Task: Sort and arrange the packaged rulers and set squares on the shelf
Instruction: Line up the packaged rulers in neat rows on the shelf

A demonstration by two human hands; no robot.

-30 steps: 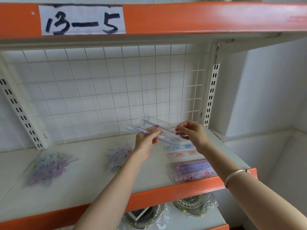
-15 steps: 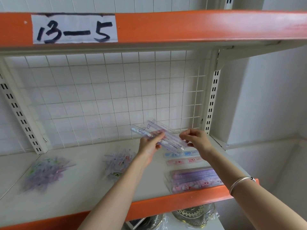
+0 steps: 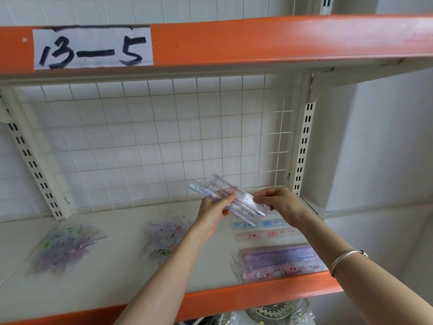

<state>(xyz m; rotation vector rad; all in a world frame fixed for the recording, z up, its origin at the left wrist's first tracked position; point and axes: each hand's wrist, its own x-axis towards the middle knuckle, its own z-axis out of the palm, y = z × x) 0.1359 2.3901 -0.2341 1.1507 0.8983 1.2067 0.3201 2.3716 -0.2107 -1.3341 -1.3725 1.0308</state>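
A small bundle of clear packaged rulers [image 3: 212, 187] is held in the air over the back right of the shelf [image 3: 117, 266], slanting down to the right. My left hand [image 3: 214, 211] grips its middle from below. My right hand [image 3: 277, 202] pinches its lower right end. On the shelf below lie a blue ruler [image 3: 269, 223], a pink ruler [image 3: 267, 235] and a neat stack of purple and pink packaged rulers [image 3: 278, 261] near the front edge. Two loose heaps of packaged set squares lie further left, one in the middle [image 3: 165, 238] and one at the left [image 3: 64, 248].
A white wire grid [image 3: 152, 141] backs the shelf, with slotted uprights at the left [image 3: 30, 160] and right [image 3: 303, 146]. An orange shelf above [image 3: 257, 41] carries the label 13-5 [image 3: 92, 49]. A white wall [image 3: 386, 148] stands at the right. Wrapped round items [image 3: 278, 311] sit on the shelf below.
The view has tilted upward, so the shelf sits lower in the frame. Both hands keep hold of the ruler bundle, which has tilted a little steeper.
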